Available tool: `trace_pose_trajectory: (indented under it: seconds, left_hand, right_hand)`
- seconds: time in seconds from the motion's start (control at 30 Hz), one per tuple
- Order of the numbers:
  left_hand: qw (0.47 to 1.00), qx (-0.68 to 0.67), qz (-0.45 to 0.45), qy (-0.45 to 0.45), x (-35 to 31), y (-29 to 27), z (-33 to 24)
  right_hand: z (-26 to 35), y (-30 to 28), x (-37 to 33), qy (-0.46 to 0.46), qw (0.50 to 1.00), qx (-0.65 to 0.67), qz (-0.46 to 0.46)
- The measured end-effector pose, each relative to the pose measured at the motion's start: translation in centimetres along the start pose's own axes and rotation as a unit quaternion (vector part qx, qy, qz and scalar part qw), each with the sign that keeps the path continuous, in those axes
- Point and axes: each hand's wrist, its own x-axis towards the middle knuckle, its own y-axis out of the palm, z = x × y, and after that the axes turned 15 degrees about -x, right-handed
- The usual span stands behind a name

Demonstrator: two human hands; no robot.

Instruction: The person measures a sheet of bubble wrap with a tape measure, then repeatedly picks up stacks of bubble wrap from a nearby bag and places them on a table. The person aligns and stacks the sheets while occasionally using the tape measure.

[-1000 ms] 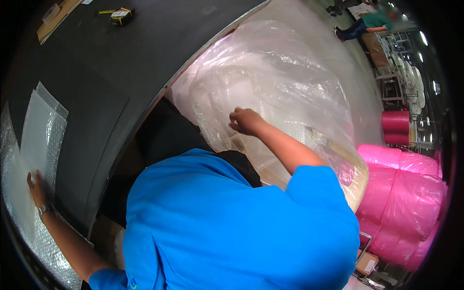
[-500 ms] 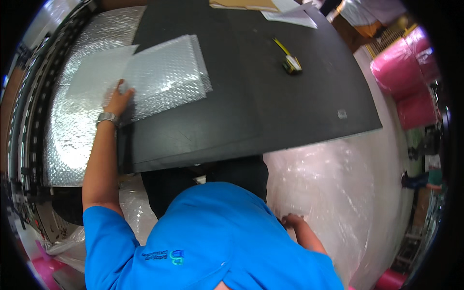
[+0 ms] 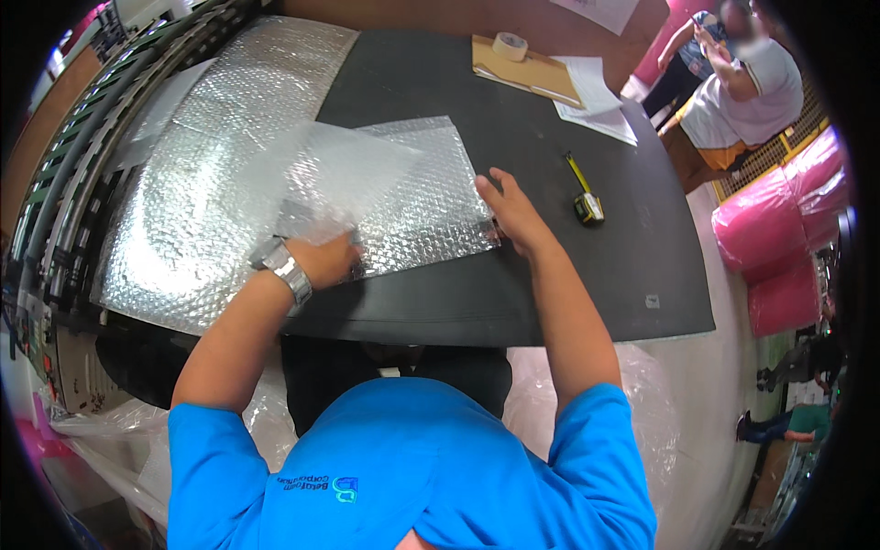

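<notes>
A stack of silvery bubble-wrap sheets (image 3: 431,202) lies on the black tabletop in front of me. Over its left part hangs a thin translucent sheet (image 3: 321,165), smeared by motion. My left hand (image 3: 323,261), with a metal watch on the wrist, is closed at the near edge of that sheet; its fingertips are partly hidden. By the stack's right edge is my right hand (image 3: 515,215), fingers apart and thumb raised, holding nothing. A long silvery bubble-wrap web (image 3: 211,183) runs along the left side.
A yellow-black tape measure (image 3: 588,209) rests on the black table (image 3: 550,293) at right, its blade partly out. Farther back are a brown folder (image 3: 550,78), a tape roll (image 3: 510,47) and white papers (image 3: 600,119). Machine rollers (image 3: 92,174) line the left. Two people stand at far right near pink rolls (image 3: 779,220).
My left hand has moved right and nearer, bringing the translucent sheet over the stack. My right hand has come up from beside my body to the stack's right edge. The view has shifted.
</notes>
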Motion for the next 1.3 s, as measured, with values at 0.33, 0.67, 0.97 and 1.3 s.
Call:
trace_pose_trajectory:
  seconds: [0.33, 0.67, 0.97, 1.3]
  left_hand:
    - [0.86, -0.467, -0.047, 0.198, -2.3, -4.9, 3.1]
    - [0.953, -0.135, -0.098, 0.251, 5.1, -0.1, 4.3]
    - [0.887, -0.294, -0.352, -0.05, 8.9, -3.1, 10.7]
    - [0.641, -0.612, -0.288, 0.362, 1.9, -3.8, 5.9]
  right_hand:
    - [3.3, 4.3, 2.9, 0.036, 0.998, 0.049, 0.013]
    - [3.7, 8.0, 4.7, -0.001, 0.99, 0.13, -0.047]
    - [3.7, 8.0, 3.0, -0.19, 0.928, 0.314, -0.069]
    - [3.3, -1.4, -1.3, -0.295, 0.926, 0.234, -0.02]
